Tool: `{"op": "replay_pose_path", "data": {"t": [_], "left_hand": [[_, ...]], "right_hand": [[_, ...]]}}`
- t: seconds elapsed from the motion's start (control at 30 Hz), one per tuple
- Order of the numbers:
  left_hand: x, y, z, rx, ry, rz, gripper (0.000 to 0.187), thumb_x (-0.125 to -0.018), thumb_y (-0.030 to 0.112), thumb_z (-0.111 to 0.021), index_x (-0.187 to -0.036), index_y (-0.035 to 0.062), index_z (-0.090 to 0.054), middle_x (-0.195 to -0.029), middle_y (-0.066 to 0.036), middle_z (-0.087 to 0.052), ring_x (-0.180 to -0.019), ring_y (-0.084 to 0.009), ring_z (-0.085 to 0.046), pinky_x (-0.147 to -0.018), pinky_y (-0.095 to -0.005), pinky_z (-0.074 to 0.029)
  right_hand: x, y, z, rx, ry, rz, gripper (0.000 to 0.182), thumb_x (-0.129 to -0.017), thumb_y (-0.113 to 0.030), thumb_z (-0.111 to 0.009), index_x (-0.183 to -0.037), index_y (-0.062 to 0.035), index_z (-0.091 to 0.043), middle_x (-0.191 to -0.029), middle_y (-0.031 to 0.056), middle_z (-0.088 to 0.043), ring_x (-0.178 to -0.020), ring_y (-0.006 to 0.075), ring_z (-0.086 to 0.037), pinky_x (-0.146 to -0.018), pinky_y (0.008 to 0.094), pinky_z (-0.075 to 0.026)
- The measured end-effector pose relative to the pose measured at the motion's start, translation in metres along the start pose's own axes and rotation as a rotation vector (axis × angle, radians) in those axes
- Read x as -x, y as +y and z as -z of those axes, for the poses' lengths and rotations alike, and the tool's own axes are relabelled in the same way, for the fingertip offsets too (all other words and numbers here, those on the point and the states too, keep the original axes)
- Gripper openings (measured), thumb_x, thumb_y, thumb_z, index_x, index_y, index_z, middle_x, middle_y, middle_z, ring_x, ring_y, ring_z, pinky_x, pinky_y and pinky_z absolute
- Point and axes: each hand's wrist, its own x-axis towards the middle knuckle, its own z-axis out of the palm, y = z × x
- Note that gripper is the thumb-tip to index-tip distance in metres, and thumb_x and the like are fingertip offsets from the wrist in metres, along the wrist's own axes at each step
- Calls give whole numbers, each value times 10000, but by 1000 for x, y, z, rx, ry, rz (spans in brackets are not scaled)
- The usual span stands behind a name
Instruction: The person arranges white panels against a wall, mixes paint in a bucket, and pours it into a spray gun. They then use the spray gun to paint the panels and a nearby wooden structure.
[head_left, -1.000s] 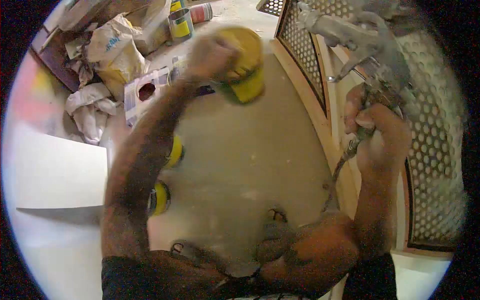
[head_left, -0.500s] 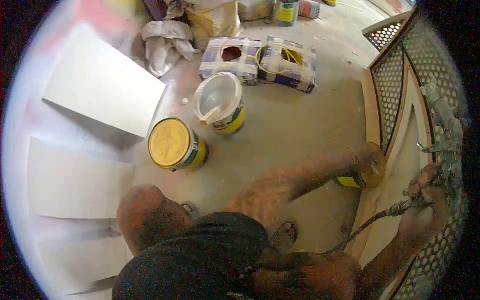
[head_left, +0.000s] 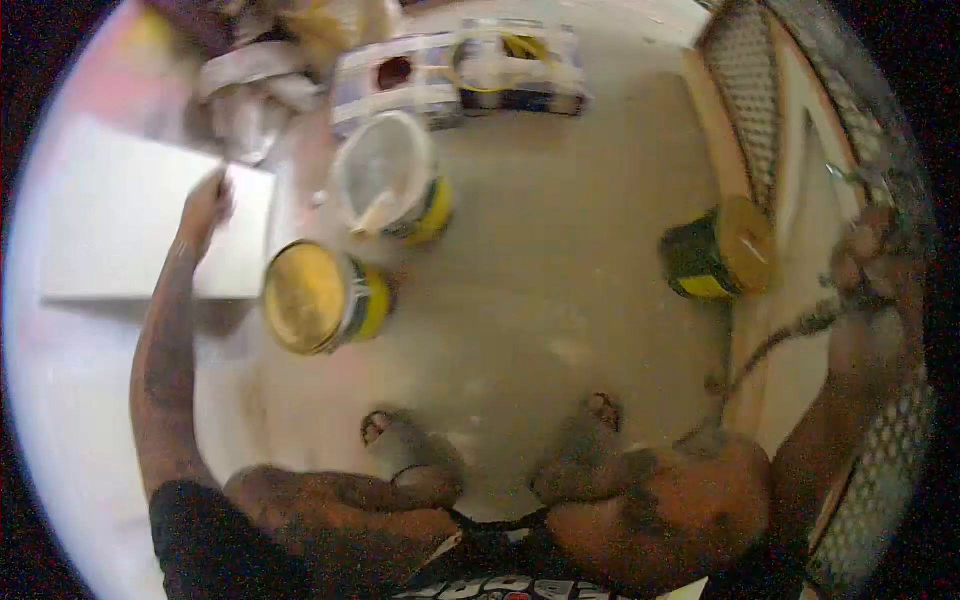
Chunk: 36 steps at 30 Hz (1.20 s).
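Observation:
My left hand [head_left: 207, 207] is over the white panel [head_left: 115, 225] at the left, its fingers drawn together. Blur hides what they hold, if anything. At the right edge, my right hand [head_left: 868, 262] is wrapped round a spray gun [head_left: 885, 205], which is dim and blurred. A dark hose [head_left: 780, 340] runs down from it. Between my hands stand a tub with a yellow lid [head_left: 305, 298] and an open tub [head_left: 385, 170] with a stick across its rim. Nearer my right hand is a green and yellow tub [head_left: 695, 255] with a tan top.
Two taped boxes [head_left: 425, 85] with holes and yellow cord lie beyond the tubs. Crumpled bags [head_left: 250, 90] are at the upper left. A wooden frame [head_left: 720, 140] with perforated mesh [head_left: 745, 90] leans along the right. My feet [head_left: 410, 445] are on the floor [head_left: 540, 300].
My left hand has gone from the tan-topped tub at the right across to the white panel at the left. The view has shifted, and my right hand still grips the spray gun.

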Motion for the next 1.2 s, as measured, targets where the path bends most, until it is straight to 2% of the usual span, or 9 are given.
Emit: {"op": "replay_pose_path", "data": {"t": [0.03, 0.07, 0.1, 0.17, 0.63, 0.9, 1.0, 1.07, 1.2], "left_hand": [[19, -30, -11, 88, 77, 268, 361, -911, 500, -500, -753, 177, -527, -581, 65, -415, -482, -67, -396, -472, -219, -347], [12, -96, 15, 343, -278, 436, 364, -914, 487, -503, -953, 137, -594, -738, 5, -539, -619, -98, -506, -570, -233, -429], [83, -41, -61, 371, 5, 575, 493, -916, 490, -489, -1223, 107, -529, -1088, -93, -585, -946, -169, -580, -797, -334, -502], [101, -94, -79, 441, -461, 168, 602, -918, 523, -448, -1355, 110, -418, -1344, -114, -462, -1206, -235, -478, -983, -439, -437], [144, -48, -226, 980, -655, 710, 571, -923, 526, -394, -1329, 128, -432, -1329, -102, -470, -1191, -245, -482, -963, -486, -430], [134, -9, -369, 1494, -715, 953, 557, -925, 528, -363, -1315, 138, -440, -1321, -95, -474, -1182, -250, -485, -951, -513, -425], [117, 26, -433, 1557, -736, 940, 554, -926, 529, -356, -1311, 140, -442, -1318, -93, -475, -1180, -251, -485, -949, -519, -424], [104, 67, -486, 1228, -394, 562, 497, -928, 478, -356, -1263, 129, -470, -1249, -99, -502, -1101, -234, -512, -855, -473, -472], [16, 40, -640, 1337, -359, 255, 453, -945, 417, -360, -1302, 155, -456, -1239, -68, -482, -1049, -206, -509, -837, -426, -475]], "right_hand": [[9, -7, -29, 9, 63, 88, 360, -736, -140, -579, -1049, 24, -514, -856, 65, -521, -724, 145, -468, -629, 263, -379], [14, -12, -44, 19, 121, 177, 330, -744, -155, -579, -1018, 21, -520, -853, 74, -523, -731, 153, -471, -622, 267, -369], [15, -16, -41, 63, 153, 184, 330, -744, -155, -579, -1018, 21, -520, -853, 74, -523, -731, 153, -471, -622, 267, -369], [18, -22, -39, 75, -79, 214, 269, -670, -158, -596, -839, 50, -568, -815, 154, -570, -659, 216, -518, -553, 283, -413], [31, -30, -20, 178, -155, 168, 229, -730, -165, -585, -872, 6, -530, -855, 98, -493, -742, 179, -449, -631, 268, -354], [49, -25, -31, 215, 67, 165, 171, -664, -132, -574, -787, -26, -518, -853, 139, -551, -709, 206, -479, -611, 285, -372], [59, -25, -5, 238, 70, 148, 258, -667, -127, -578, -886, 1, -532, -847, 127, -553, -689, 189, -471, -604, 281, -363], [64, -36, -14, 212, 140, 114, 268, -665, -105, -572, -905, 9, -535, -855, 123, -556, -696, 186, -485, -619, 279, -379], [78, -40, -24, 256, 452, 170, 252, -675, -29, -543, -924, 11, -547, -915, 123, -581, -720, 190, -546, -657, 284, -443]]}}
